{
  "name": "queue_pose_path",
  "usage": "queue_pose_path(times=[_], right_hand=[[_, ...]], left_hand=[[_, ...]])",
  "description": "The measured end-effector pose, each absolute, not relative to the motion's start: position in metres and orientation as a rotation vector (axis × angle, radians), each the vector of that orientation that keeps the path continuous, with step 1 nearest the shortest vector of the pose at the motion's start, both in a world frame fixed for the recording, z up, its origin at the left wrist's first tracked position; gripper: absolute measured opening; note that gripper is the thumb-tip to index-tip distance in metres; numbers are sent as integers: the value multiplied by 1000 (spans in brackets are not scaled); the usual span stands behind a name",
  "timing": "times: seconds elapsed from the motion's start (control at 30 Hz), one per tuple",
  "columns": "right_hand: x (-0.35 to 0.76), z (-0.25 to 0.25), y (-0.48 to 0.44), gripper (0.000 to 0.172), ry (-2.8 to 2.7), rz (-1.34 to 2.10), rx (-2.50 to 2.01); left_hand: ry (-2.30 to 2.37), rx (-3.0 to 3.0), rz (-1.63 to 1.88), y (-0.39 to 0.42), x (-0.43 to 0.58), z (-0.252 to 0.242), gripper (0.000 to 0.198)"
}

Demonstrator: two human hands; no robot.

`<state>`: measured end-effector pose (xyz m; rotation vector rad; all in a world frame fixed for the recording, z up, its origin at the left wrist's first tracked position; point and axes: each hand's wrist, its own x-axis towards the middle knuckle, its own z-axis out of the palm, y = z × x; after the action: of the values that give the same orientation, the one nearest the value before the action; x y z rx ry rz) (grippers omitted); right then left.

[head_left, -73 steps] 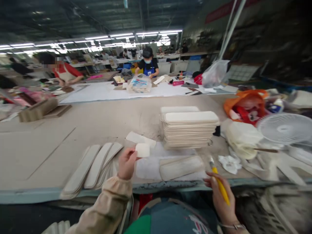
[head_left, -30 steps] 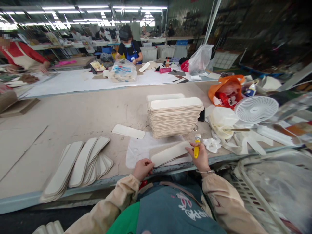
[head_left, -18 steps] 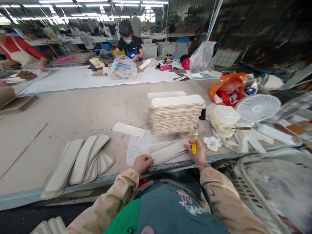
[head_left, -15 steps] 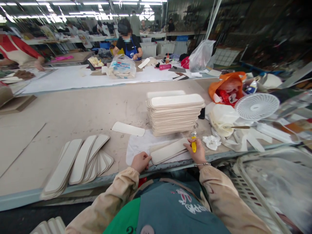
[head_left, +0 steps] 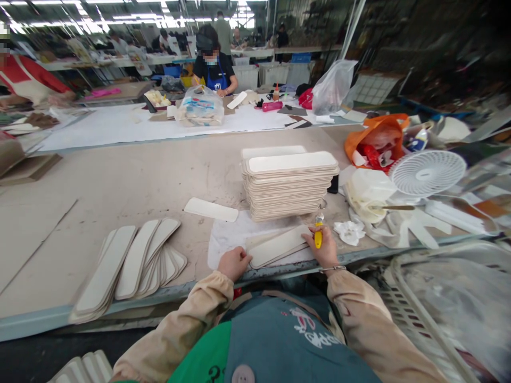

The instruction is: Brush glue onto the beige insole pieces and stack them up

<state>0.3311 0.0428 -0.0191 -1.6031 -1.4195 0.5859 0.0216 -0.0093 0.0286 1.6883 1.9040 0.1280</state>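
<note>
A cream, round-cornered strip panel point(head_left: 279, 247) lies slanted over other panels on a white cloth point(head_left: 223, 234) at the table's front edge. At its left end my left hand point(head_left: 235, 263) is closed, fingertips pinching the corner. My right hand point(head_left: 325, 249) is closed around a small yellow-handled tool point(head_left: 318, 238) with a metal tip pointing away from me. Its fingertips also press the panel's right end. Just behind stands a tall stack of similar panels point(head_left: 291, 186). One loose panel point(head_left: 211, 209) lies left of the stack.
Fanned panels point(head_left: 131, 260) lie at the front left. To the right are a crumpled white paper point(head_left: 349, 232), cloth scraps, a white fan grille point(head_left: 427, 173) and an orange bag point(head_left: 375, 141). A plastic basket point(head_left: 415, 298) stands below at right. A co-worker point(head_left: 215, 69) sits across the table.
My left hand has shifted very slightly to the right along the panel's end. The right hand and the tool stay almost where they were; the camera view has moved a little.
</note>
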Motion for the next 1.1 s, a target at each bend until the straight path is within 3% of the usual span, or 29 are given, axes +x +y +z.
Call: queue_pose_path(times=[0.27,0.47,0.8,1.1], right_hand=[[331,-15,40,36,-1486,384,-1656],[328,-20,25,19,-1438,207,-1592],[316,-15,37,33,-1444,266,-1864],[316,-25,36,35,-1291,270,-1714]], left_hand=[[1871,1701,89,-4,20,29,20],[1821,1724,61,0,21,34,24],[1793,1686,61,2,20,30,25],[1788,1712,46,3,19,26,26]])
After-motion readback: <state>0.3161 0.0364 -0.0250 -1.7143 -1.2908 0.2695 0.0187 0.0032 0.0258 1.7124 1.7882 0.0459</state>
